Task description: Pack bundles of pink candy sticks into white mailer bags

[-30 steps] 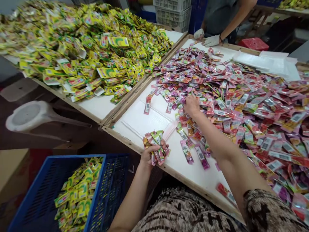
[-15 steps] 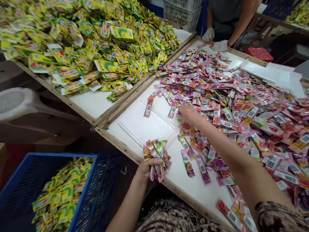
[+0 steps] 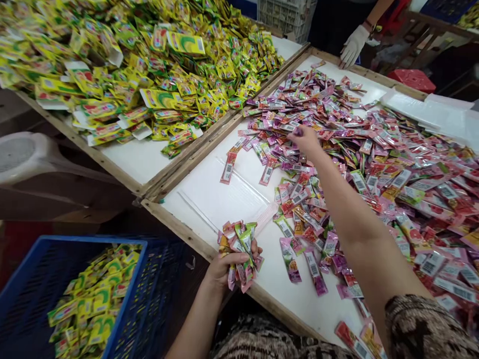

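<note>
My left hand (image 3: pixel 224 267) is closed round a bunch of pink and green sachets (image 3: pixel 239 247) at the near edge of the white table (image 3: pixel 209 194). My right hand (image 3: pixel 307 140) reaches out over the big pile of pink sachets (image 3: pixel 374 164), fingers curled down on a purple sachet at the pile's top. Loose sachets (image 3: pixel 295 249) lie on the white surface between my two arms.
A second table on the left carries a heap of yellow-green sachets (image 3: pixel 142 75). A blue crate (image 3: pixel 78 299) with yellow sachets stands at lower left. Another person's gloved hand (image 3: pixel 352 46) rests at the far table edge. Clear bags (image 3: pixel 434 114) lie at right.
My right hand has moved farther out, from the pile's near edge to higher up on the pile. My left hand has kept its bunch in place. The other person's gloved hands have shifted.
</note>
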Available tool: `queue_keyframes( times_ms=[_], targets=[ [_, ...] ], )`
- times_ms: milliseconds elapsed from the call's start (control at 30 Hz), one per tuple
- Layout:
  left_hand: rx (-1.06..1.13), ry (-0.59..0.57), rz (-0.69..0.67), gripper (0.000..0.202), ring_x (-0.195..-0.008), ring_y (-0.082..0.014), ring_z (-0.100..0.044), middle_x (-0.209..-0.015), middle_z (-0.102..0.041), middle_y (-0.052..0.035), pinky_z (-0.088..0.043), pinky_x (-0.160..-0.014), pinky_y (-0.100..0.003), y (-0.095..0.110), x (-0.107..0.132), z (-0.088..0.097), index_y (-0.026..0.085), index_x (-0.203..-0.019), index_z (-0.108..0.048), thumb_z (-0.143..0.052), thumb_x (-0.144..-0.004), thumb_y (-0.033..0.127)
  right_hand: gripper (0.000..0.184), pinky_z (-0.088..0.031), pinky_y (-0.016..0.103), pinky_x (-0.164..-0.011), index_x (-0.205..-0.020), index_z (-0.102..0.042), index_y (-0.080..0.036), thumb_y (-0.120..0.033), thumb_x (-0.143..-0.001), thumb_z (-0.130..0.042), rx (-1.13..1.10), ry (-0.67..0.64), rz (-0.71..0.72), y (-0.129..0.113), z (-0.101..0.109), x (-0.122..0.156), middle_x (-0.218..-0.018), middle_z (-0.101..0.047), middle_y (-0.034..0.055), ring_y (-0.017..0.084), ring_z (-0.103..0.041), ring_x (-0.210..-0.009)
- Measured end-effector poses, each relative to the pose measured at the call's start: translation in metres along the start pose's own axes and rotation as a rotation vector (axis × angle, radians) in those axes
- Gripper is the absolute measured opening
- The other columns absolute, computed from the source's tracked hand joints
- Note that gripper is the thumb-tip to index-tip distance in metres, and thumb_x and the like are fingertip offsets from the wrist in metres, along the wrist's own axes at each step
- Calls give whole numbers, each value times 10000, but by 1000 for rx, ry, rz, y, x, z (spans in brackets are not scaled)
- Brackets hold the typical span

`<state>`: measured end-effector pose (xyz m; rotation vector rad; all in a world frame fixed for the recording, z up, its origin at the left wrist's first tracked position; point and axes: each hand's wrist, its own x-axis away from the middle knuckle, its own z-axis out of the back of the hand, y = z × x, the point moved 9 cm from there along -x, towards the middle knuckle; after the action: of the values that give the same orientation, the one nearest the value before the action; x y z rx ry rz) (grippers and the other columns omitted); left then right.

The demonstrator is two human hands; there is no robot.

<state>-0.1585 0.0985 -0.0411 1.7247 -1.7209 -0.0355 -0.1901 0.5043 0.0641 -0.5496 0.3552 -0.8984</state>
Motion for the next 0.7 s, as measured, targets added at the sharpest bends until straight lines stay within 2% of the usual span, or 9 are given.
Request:
queue_keyframes(
  times_ms=[67,133,200,300,400,500,600,633,700],
  targets=[
    [-1,7,8,251,-893,-258,-686,-789,-662,-69,-541,-727,-322,-1,0,1,132,-825,-685,-804,-609,180,89,-472,277,-745,-972,-579,-143,-204,-955,-516,-214,57,-11,8,26,0,-889,-675,49,122,-590,-739],
    [-1,2,30,256,-869,-254,-690,-804,-671,-72,-535,-683,-309,-3,1,0,136,-836,-683,-804,-617,186,112,-475,283,-736,-1024,-573,-139,-206,-968,-504,-226,48,-18,9,32,4,-876,-673,49,120,-587,-706],
    [-9,-14,59,265,-849,-257,-693,-802,-675,-76,-523,-639,-297,-5,1,-3,135,-849,-685,-805,-622,202,129,-490,322,-784,-995,-617,-145,-249,-920,-609,-16,-15,1,1,16,9,-887,-684,70,178,-630,-783],
    [-15,-17,58,272,-828,-263,-696,-792,-684,-87,-513,-615,-296,-4,0,-4,134,-855,-688,-803,-624,220,228,-488,382,-881,-945,-690,-142,-304,-801,-758,350,-168,30,-12,-33,16,-995,-708,147,295,-655,-985],
    [-12,12,27,275,-824,-261,-694,-805,-701,-100,-536,-666,-322,-1,0,-3,128,-859,-695,-797,-617,209,208,-491,372,-888,-935,-717,-149,-260,-766,-767,389,-199,3,-13,-56,12,-1011,-718,148,302,-658,-1018],
    [-1,37,24,281,-826,-247,-691,-807,-704,-97,-556,-720,-333,-2,0,-1,120,-842,-698,-804,-590,184,132,-507,334,-826,-854,-688,-145,-253,-787,-725,86,-68,-12,-4,-30,-2,-864,-699,69,228,-653,-873],
    [13,41,27,272,-739,-214,-683,-802,-701,-82,-548,-641,-298,-2,1,-1,126,-838,-690,-807,-597,172,168,-518,315,-747,-933,-637,-157,-316,-890,-603,-263,10,9,5,10,-10,-793,-658,22,160,-606,-728],
    [14,37,33,268,-706,-205,-678,-803,-702,-80,-540,-606,-288,-3,1,-2,128,-839,-686,-807,-604,173,186,-521,319,-734,-977,-622,-168,-335,-918,-563,-300,9,22,6,19,-8,-793,-654,20,154,-598,-707],
    [4,29,45,266,-681,-204,-677,-805,-704,-79,-528,-568,-280,-3,1,-3,129,-837,-682,-810,-609,179,205,-524,341,-741,-1009,-610,-179,-359,-920,-567,-178,-42,49,2,22,1,-807,-657,35,172,-605,-716]
  ],
)
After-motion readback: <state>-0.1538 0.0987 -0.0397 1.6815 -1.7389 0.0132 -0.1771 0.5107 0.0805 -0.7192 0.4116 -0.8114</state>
